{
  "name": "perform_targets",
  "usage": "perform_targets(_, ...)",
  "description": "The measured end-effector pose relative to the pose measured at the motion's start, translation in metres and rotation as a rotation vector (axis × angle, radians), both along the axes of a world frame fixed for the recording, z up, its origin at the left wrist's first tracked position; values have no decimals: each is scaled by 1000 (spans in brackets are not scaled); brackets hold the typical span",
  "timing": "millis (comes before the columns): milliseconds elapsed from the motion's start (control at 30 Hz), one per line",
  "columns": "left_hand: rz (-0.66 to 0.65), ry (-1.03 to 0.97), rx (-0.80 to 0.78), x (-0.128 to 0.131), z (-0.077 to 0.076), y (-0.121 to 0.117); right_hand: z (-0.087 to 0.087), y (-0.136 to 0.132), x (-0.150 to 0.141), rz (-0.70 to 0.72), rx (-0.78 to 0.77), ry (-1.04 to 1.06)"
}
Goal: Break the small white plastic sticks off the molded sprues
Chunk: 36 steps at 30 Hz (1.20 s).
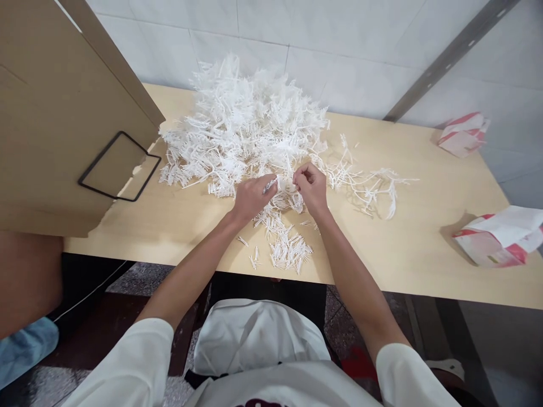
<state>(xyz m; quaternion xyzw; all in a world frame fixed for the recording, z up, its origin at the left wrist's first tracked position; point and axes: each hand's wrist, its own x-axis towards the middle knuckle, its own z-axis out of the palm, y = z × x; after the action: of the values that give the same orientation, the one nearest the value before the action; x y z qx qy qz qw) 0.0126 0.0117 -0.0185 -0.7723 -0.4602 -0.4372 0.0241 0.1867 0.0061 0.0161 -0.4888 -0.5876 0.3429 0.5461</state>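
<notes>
the left hand (253,198) curls its fingers round white sprigs (270,184). the right hand (311,185) has fingers bunched, grip unclear. white bits (290,251) lie on the bench (394,249).

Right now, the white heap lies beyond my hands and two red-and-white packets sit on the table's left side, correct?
Not quite: the head view shows the two packets on the right of the table. The white heap does lie beyond your hands.

This looks like a small workshop: branched white pieces (250,116) heap toward the back edge of the table (424,243), before a tiled wall (352,68) and perforated metal post (448,59).
</notes>
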Motion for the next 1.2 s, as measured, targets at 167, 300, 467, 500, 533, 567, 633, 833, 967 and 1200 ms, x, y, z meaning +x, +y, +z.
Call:
perform_targets(167,-32,40,-13,1,-1,-1,6,-10,-9,118,42,-153)
perform_targets(300,-43,31,-51,-1,1,-1,4,-11,-15,146,3,-171)
perform_targets(467,-78,71,-74,-3,2,-2,-4,-3,-10,249,-41,-74)
perform_targets(500,-80,86,-73,-4,2,-2,-5,-2,-8,261,-45,-73)
perform_targets(533,-81,100,-73,-4,2,-2,-5,-2,-7,264,-44,-91)
perform_targets(567,-83,118,-70,-4,2,-2,-5,-3,-6,258,-35,-131)
perform_targets(633,-82,165,-61,-5,2,-2,-4,-5,-4,215,17,-267)
perform_targets(833,-56,223,-41,-5,-2,0,-3,-6,-4,119,207,-578)
perform_targets(967,-50,231,-53,-5,-3,0,-6,-3,-1,157,260,-666)
perform_targets(1200,-92,241,-95,-1,5,-5,-10,-7,-5,-11,381,-760)
